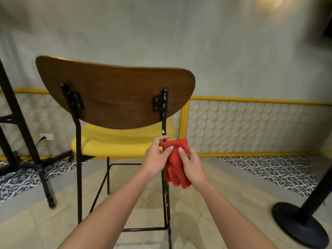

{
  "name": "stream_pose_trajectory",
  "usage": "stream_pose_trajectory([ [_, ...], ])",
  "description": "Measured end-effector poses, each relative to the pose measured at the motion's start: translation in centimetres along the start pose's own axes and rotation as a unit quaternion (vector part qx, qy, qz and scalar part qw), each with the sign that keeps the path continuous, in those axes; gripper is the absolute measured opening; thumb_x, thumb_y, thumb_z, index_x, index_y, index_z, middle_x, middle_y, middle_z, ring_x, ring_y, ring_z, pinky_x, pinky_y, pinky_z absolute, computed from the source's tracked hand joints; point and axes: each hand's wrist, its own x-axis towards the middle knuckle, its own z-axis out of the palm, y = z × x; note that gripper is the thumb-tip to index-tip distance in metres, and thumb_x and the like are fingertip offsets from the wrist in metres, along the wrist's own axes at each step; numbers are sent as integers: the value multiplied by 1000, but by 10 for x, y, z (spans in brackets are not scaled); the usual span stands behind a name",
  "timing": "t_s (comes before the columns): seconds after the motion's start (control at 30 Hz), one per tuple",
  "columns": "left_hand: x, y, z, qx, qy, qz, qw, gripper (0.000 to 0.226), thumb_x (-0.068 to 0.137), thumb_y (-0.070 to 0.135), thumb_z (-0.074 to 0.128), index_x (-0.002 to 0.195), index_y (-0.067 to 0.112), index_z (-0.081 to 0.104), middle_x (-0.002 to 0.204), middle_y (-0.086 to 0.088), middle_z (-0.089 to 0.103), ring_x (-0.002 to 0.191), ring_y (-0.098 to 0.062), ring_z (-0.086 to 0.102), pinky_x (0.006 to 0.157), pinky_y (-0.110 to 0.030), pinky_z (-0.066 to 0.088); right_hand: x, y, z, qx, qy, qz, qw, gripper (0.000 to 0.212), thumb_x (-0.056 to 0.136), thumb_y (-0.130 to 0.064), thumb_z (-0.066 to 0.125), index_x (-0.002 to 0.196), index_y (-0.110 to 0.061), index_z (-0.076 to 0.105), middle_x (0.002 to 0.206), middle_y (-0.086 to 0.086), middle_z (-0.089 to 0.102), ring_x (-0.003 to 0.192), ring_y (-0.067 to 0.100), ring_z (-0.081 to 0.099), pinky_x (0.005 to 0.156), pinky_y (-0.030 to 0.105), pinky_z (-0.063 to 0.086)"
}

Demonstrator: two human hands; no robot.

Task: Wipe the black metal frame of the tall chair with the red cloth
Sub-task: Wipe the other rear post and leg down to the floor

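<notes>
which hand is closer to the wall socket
Left. The left hand grips the cloth right of the socket; the right hand holds it farther right.

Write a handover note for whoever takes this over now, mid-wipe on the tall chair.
Left hand: thumb pinches the red cloth, fingers curled at the right rear post.
Right hand: grips the cloth from the other side.
Cloth: folded, held against that post at about the height of the yellow seat, loose end hanging.
Done: cannot tell. White specks show on the post above and below the cloth.
Left: that post, the left rear post, the lower crossbar.
</notes>
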Motion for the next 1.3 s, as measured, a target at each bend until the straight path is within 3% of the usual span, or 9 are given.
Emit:
stream_pose_trajectory([
  [0.13,22,30,-15,40,51,31,997,30,91,17,61,118,24,51,89,10,53,62,-7,52,57,-16,46,18,-31,1,17,16,-17,1000,21,90,-31,60,100,-15,50,102,13,66,93,26,66,84,44,55],
  [0.2,33,43,-24,70,78,51,993,30,89,18,63,116,24,53,92,7,55,65,-5,51,56,-9,42,30,-46,5,30,38,-37,998,17,88,-23,64,96,-19,49,102,13,65,94,28,66,84,46,55],
  [0.3,47,58,-38,99,120,70,985,28,88,20,65,114,24,56,95,4,58,74,-8,54,68,-18,46,51,-70,13,29,99,-72,992,18,87,-19,64,91,-26,48,101,7,65,92,24,65,83,44,54],
  [0.47,63,71,-56,119,141,96,978,23,91,22,59,114,25,56,96,4,59,78,-12,57,74,-31,51,73,-119,29,-12,240,-167,956,17,89,-11,58,97,-21,46,85,-12,55,79,8,55,67,14,42],
  [0.53,68,74,-61,122,150,102,976,21,93,22,57,113,25,56,95,4,60,79,-14,58,73,-31,51,82,-133,37,-16,263,-200,944,22,87,-6,56,98,-21,45,92,-5,57,84,12,56,74,20,44],
  [0.67,76,77,-69,116,168,112,973,19,93,23,55,113,23,57,92,4,60,73,-8,55,62,-15,41,96,-136,58,-105,192,-232,948,32,81,2,58,106,-16,50,109,1,52,100,18,53,84,26,43],
  [0.9,84,82,-72,117,162,130,971,19,94,23,54,112,25,56,94,5,60,76,-8,56,64,-15,44,94,-113,70,-208,172,-272,924,42,76,5,65,110,-19,57,119,2,44,111,18,42,90,25,42],
  [1.13,89,78,-65,116,162,133,971,19,94,25,55,113,25,55,103,5,59,87,-9,57,74,-25,51,93,-115,67,-195,133,-259,936,46,76,11,60,110,-20,59,113,-1,39,99,10,45,72,-1,37],
  [1.3,89,75,-63,117,159,132,971,21,94,23,54,115,23,55,107,6,57,90,-6,55,76,-23,49,94,-109,61,-170,144,-288,931,37,78,8,63,105,-18,66,112,0,49,101,13,51,73,-4,35],
])
